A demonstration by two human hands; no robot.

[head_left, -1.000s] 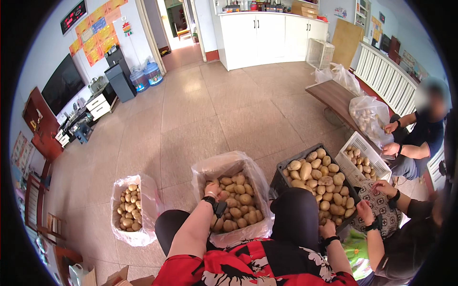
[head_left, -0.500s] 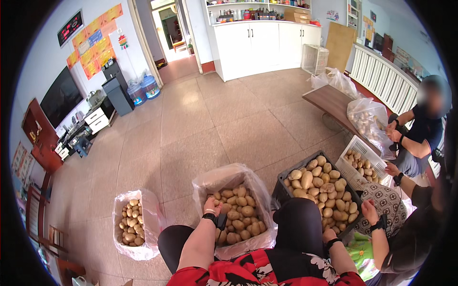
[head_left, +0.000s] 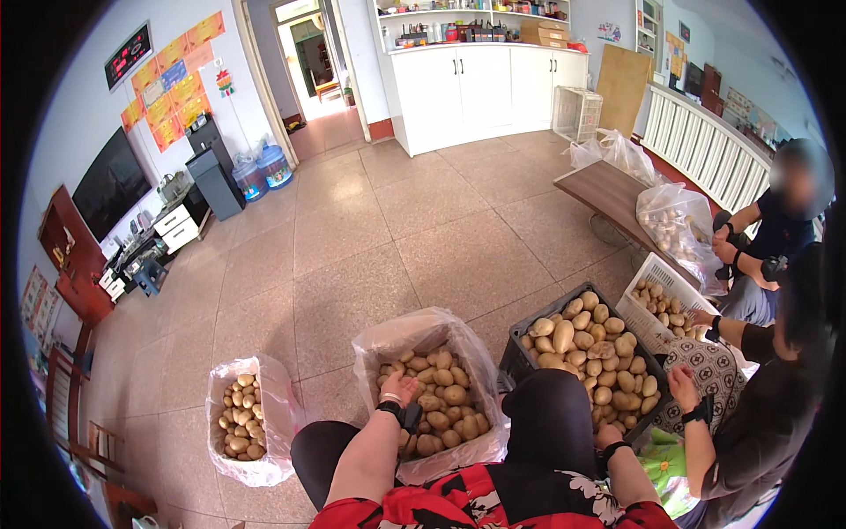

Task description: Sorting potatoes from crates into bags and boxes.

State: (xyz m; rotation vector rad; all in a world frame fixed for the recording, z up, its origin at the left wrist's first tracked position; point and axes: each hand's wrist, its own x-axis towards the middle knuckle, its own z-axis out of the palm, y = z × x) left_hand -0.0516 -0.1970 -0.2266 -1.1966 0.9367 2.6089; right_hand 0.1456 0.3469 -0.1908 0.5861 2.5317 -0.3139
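On the far left, a box with a pink plastic lining [head_left: 280, 423] stands on the floor with potatoes [head_left: 240, 419] in it. Next comes the middle box, lined with clear plastic [head_left: 374, 342], between the person's knees, with more potatoes [head_left: 445, 397]. The left hand [head_left: 401, 386] is over its left side. A moment ago its fingers were curled in; now they are spread and the palm shows. I see no potato in it, so I think that hand is free for the work.

Further right is the dark crate [head_left: 515, 348], full of big potatoes [head_left: 602, 350]. The right hand [head_left: 608, 435] is at its near edge, by the potatoes, about where it was. I cannot tell if it grips one.

Last, a helper's hand [head_left: 702, 317] has moved to the white crate [head_left: 641, 324], near its potatoes [head_left: 667, 310]. So I think potatoes are being handled there too.
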